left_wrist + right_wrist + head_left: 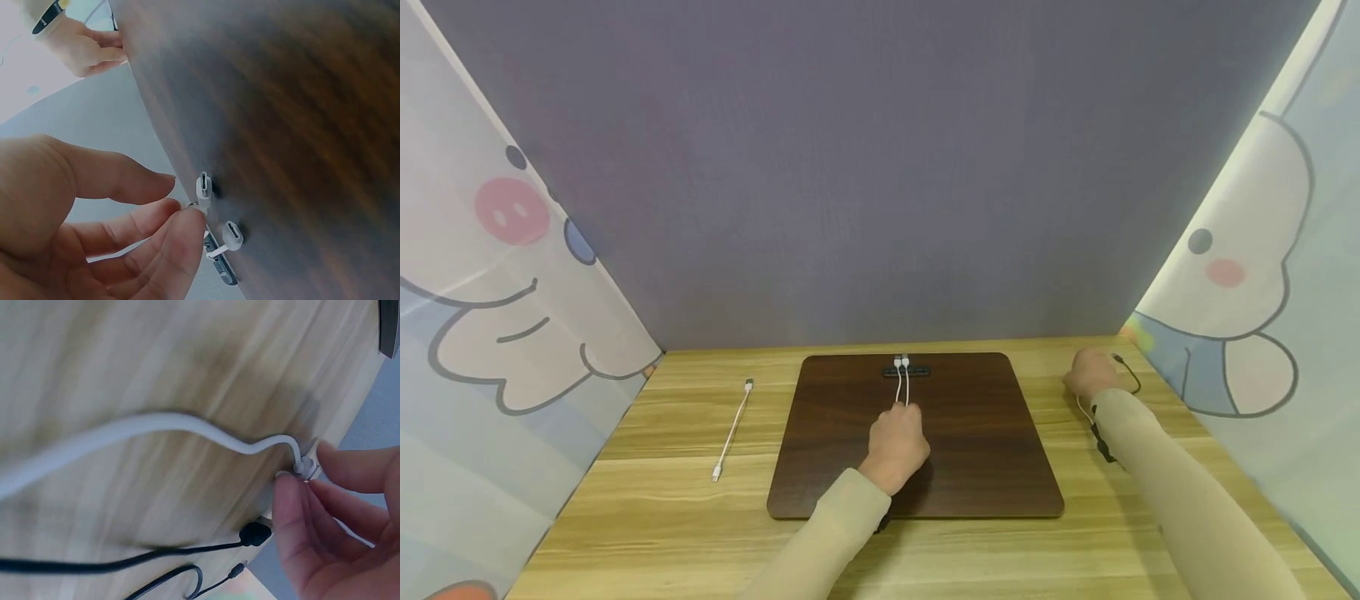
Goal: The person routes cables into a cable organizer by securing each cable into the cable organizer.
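Far left: patterned sheet (512, 275) bounds the worktop (625, 508) side. Inward, loose white cable (731, 433) lies slantwise on wood, worktop strip between it and the dark brown board (977, 442). Board has rounded corners, far edge near the grey panel (880, 183), which closes off the back; near edge leaves worktop toward the person.

Middle: black port strip (921, 372) at board's far edge, two white cords (903, 383) plugged in side by side, USB-C ends free over the board. Left hand (898, 443) is over the board right by these ends, fingers bent, thumb and fingertips apart, nothing clasped; it blocks part of the head view.

Right of board: strip of worktop, then right hand (1092, 375), pinching the plug of another white cable (162, 422) near the far edge. Black cable (1138, 383) just beside, between hand and right-hand sheet (1240, 267).
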A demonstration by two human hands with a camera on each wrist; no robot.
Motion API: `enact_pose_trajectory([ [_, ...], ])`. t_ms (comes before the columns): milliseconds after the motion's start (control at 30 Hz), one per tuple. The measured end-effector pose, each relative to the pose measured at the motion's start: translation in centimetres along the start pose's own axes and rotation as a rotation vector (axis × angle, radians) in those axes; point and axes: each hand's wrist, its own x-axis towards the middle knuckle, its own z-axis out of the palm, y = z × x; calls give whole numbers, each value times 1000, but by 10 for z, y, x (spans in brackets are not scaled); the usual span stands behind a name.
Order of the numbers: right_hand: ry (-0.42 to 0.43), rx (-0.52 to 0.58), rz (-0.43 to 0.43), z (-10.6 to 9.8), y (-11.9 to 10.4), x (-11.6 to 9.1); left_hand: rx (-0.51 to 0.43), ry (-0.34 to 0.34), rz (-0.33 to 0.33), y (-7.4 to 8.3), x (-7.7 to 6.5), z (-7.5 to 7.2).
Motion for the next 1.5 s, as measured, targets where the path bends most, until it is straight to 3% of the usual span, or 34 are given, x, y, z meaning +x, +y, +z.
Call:
enact_pose_trajectory([
  [167,-33,64,42,-1,1,-1,29,30,42,2,-1,2],
  [400,-136,283,168,-2,-2,-3,43,114,130,9,-2,5],
  [633,-158,414,153,2,-5,-3,9,152,189,13,-1,8],
  [833,-175,534,119,4,-8,-6,-68,103,224,18,-1,10],
  [1033,-181,579,64,4,-16,-9,-118,55,211,24,1,14],
  [1267,-183,617,11,1,-28,-13,-264,-26,191,31,6,18],
  [1500,-195,674,-36,-1,-39,-17,-461,-122,129,42,8,24],
])
